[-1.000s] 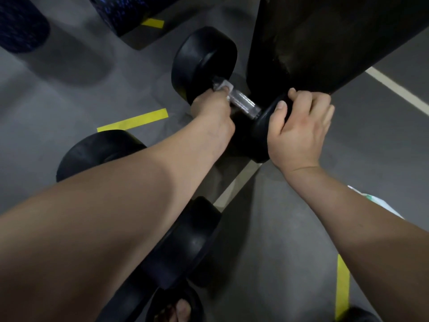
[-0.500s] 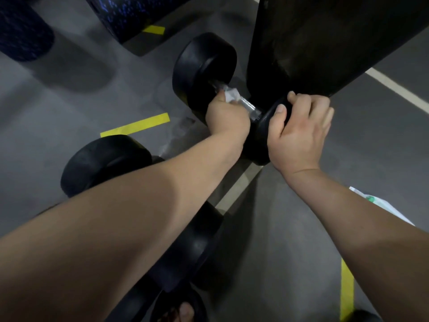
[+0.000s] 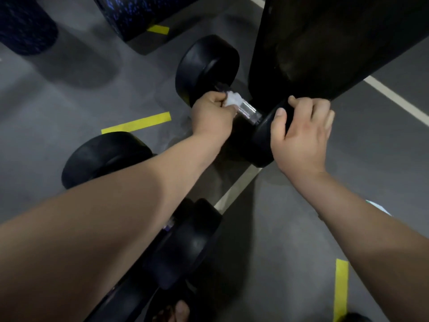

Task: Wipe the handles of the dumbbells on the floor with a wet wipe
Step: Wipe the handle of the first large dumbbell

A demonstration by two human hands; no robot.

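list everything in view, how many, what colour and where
far dumbbell: 1, black heads, silver handle, floor centre
other dumbbells: at least 1, black, under left forearm
wet wipe: 1, white, on far dumbbell's handle
tape strips: 3, yellow, on floor
floor lines: 2, white, centre and right
speckled rolls: 2, dark blue, top left
upright bulk: 1, black, top right
packet: 1, white and green, beside right forearm
left hand: 1, grips wet wipe on handle
right hand: 1, holds far dumbbell's near head
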